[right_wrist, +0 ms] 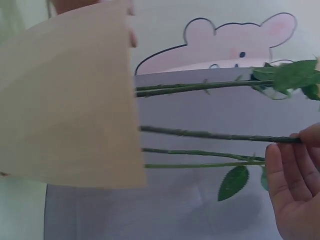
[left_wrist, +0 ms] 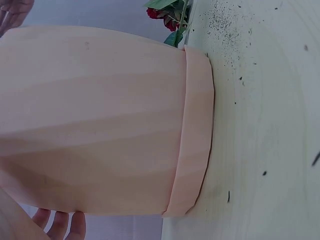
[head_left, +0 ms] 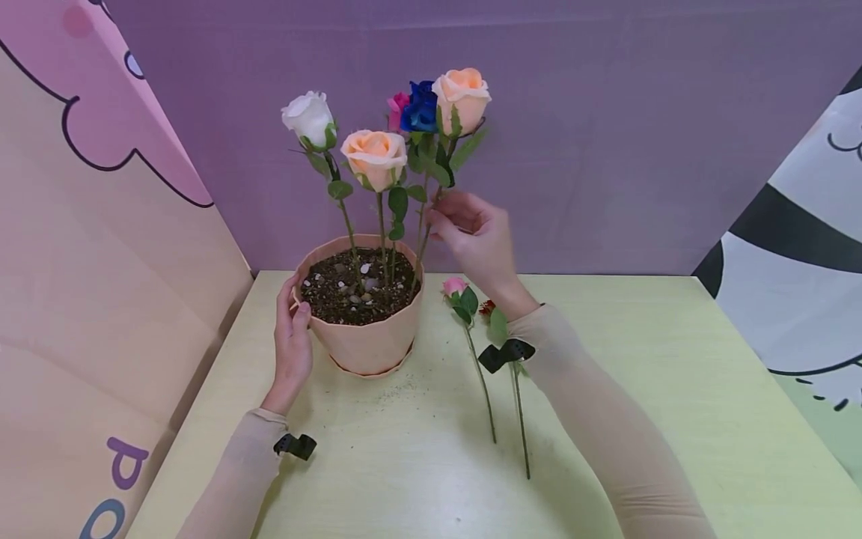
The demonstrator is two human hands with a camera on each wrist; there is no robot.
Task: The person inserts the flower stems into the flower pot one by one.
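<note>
My right hand pinches the stem of a peach rose between thumb and fingers. The stem's lower end goes into the soil near the right rim of a pink flowerpot. With thumb at the rim and fingers along the outside, my left hand holds the pot's left side. Also upright in the dark soil are a white rose, a second peach rose, a blue rose and a magenta rose, partly hidden behind the blue one.
A pink rose and a dark red rose lie on the table right of the pot, the red one partly behind my right wrist. Soil crumbs are scattered before the pot. A purple cloth backdrop stands behind.
</note>
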